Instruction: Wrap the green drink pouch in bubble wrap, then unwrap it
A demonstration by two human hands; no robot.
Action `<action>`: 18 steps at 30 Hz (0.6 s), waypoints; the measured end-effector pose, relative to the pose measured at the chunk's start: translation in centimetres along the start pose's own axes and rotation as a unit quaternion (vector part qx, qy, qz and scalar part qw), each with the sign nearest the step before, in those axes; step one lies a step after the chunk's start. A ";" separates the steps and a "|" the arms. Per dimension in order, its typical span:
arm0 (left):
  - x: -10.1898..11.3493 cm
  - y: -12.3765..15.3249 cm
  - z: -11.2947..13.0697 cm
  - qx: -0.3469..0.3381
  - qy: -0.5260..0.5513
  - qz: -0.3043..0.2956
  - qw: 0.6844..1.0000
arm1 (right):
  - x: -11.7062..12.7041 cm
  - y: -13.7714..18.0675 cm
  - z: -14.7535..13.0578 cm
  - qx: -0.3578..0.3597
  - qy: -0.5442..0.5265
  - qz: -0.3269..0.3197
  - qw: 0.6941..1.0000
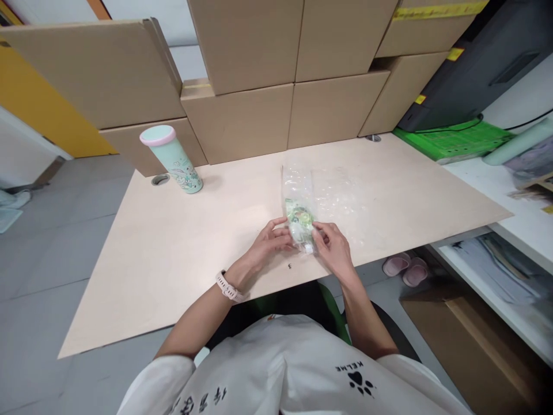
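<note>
A small green-and-white printed packet [299,218] lies near the front edge of the table, in or under clear plastic. My left hand [273,241] has its bent fingers on the packet's left side. On the opposite side, my right hand [333,246] pinches the packet's edge between thumb and fingers. A clear plastic wrapper [298,177] stretches away behind the packet, and more crinkled clear plastic [339,196] spreads to the right. What the packet contains cannot be made out.
A mint-green tumbler [178,164] with a pink rim stands at the table's back left. Cardboard boxes [242,124] wall off the back. One tiny dark bit [290,266] lies near the front edge. At right are a green crate [458,141] and a white shelf [514,202].
</note>
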State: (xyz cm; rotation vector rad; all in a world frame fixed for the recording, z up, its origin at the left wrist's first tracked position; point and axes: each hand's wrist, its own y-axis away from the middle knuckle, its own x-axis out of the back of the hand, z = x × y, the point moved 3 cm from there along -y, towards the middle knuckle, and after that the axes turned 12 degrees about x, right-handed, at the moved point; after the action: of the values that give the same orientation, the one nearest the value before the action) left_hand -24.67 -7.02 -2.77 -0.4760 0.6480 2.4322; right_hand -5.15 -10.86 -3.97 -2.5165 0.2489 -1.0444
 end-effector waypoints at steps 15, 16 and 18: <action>-1.3 0.6 -0.9 -0.269 -0.396 0.109 0.871 | -0.6 -0.7 -2.6 0.010 -0.111 -0.087 0.990; -1.4 0.6 -1.0 -0.275 -0.413 0.121 0.860 | -0.7 -0.6 -2.3 -0.004 -0.129 -0.073 0.989; -1.8 0.6 -1.2 -0.284 -0.446 0.132 0.838 | -0.9 -0.5 -1.6 -0.033 -0.172 -0.058 0.983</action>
State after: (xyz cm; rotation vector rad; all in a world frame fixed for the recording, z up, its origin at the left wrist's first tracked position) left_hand -23.40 -8.87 -2.73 0.5868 -0.4521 2.6850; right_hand -6.96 -10.60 -3.30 -2.7454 0.0371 -0.6331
